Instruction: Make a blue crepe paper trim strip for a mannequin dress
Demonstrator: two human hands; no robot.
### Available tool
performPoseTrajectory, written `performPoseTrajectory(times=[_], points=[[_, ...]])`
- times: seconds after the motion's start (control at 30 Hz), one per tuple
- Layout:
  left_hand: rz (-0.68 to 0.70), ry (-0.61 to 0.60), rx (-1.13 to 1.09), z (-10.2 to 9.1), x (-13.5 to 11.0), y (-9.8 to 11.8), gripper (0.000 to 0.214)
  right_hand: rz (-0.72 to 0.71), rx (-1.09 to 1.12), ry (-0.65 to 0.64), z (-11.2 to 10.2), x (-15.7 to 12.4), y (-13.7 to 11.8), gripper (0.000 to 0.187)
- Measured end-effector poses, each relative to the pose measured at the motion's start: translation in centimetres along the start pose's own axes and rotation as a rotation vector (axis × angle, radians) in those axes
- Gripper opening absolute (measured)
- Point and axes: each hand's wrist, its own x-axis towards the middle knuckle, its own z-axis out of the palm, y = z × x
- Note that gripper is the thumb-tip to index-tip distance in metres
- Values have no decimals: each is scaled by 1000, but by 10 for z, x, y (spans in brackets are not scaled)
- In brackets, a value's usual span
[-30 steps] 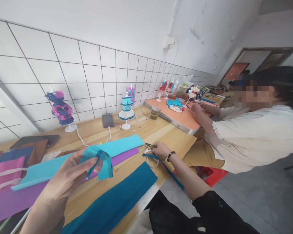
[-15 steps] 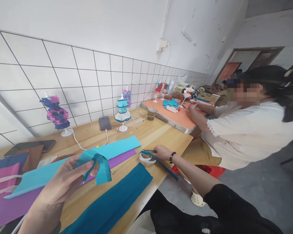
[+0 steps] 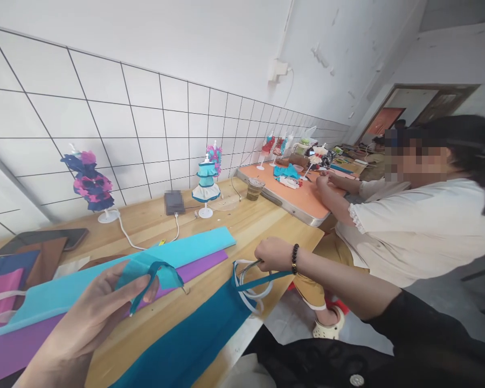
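Observation:
My left hand (image 3: pixel 105 302) pinches a light turquoise piece of fabric or crepe paper (image 3: pixel 167 276), with a narrow dark teal strip (image 3: pixel 143 293) curling over the fingertips. My right hand (image 3: pixel 275 254) is closed on the dark metal part of what look like scissors (image 3: pixel 246 268), their white loops hanging below the fingers. A longer dark teal strip (image 3: pixel 267 279) runs past the loops toward my right wrist. Beneath the loops lies a wide dark teal piece (image 3: pixel 194 334). Beyond my left hand, a long turquoise sheet (image 3: pixel 210 242) overlaps a purple sheet (image 3: pixel 204 267).
A small stand (image 3: pixel 206 186) wears a tiered turquoise and white dress; another (image 3: pixel 92 183) has navy and pink. A cup (image 3: pixel 254 188), a dark cabled box (image 3: pixel 174 202) and a phone (image 3: pixel 75 240) lie along the back. A person (image 3: pixel 412 215) sits at the orange table (image 3: pixel 303 202) on the right.
My right hand has moved slightly down and right, nearer me, with the scissors; their white loops now hang over the wide teal piece. The piece in my left hand has tilted. The view has shifted slightly.

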Motion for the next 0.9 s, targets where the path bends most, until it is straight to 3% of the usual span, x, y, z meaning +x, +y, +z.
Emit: performPoseTrajectory(times=[0.2,0.4,0.47,0.67,0.77,0.9], points=[[-106,9,18,1,7,-6,31,-23,22,17,-16,-16,1,10],[-205,56,2,6,16,-10,28,133,200,169,-33,-36,50,28],[-231,49,0,7,18,-12,29,286,404,275,-24,-26,70,32],[-303,95,0,10,19,-18,28,544,585,336,36,35,102,32],[-263,138,-13,13,18,-15,30,608,722,344,57,53,106,29],[-173,131,38,12,18,-10,32,630,918,436,62,52,109,32]])
